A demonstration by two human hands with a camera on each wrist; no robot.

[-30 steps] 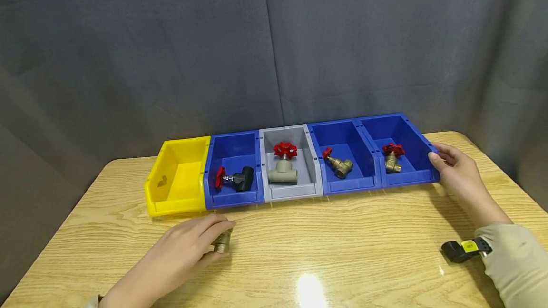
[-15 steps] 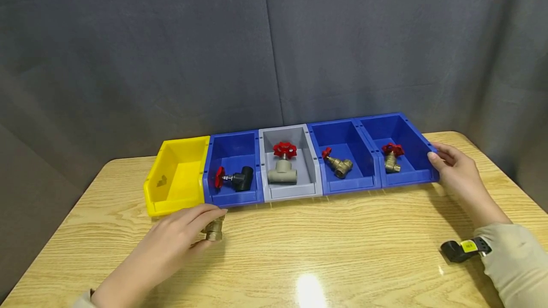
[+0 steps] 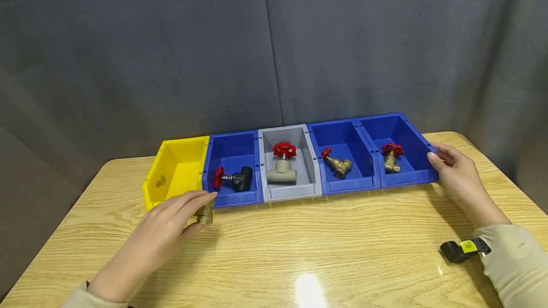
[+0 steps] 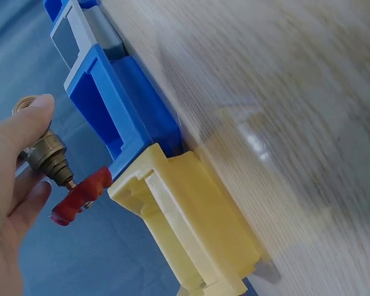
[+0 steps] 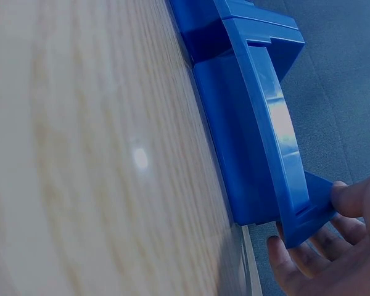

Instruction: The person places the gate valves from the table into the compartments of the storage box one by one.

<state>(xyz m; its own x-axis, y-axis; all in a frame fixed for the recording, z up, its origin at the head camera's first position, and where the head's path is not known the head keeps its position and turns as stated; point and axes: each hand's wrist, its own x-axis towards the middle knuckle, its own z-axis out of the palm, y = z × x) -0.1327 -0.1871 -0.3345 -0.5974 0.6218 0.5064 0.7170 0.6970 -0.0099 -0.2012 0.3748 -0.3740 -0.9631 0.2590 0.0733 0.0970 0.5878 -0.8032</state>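
My left hand (image 3: 164, 227) grips a brass gate valve (image 3: 205, 214) just in front of the yellow bin (image 3: 173, 170). In the left wrist view, the valve's red handwheel (image 4: 80, 196) points toward the bins, and the brass body (image 4: 46, 151) lies between thumb and fingers. At the far right, my right hand (image 3: 462, 179) holds the side wall of the end blue bin (image 3: 417, 139), thumb on the rim and fingers outside. Inside that bin lies a brass valve with a red handwheel (image 3: 391, 158).
The joined row also has a blue bin with a black valve (image 3: 241, 179), a grey bin with a beige valve (image 3: 282, 172) and a blue bin with a brass valve (image 3: 340, 166). A grey curtain (image 3: 214, 51) hangs behind the wooden table (image 3: 334, 236).
My left hand has moved up and to the left with the brass valve, closer to the yellow bin. The right hand keeps its hold on the blue bin.
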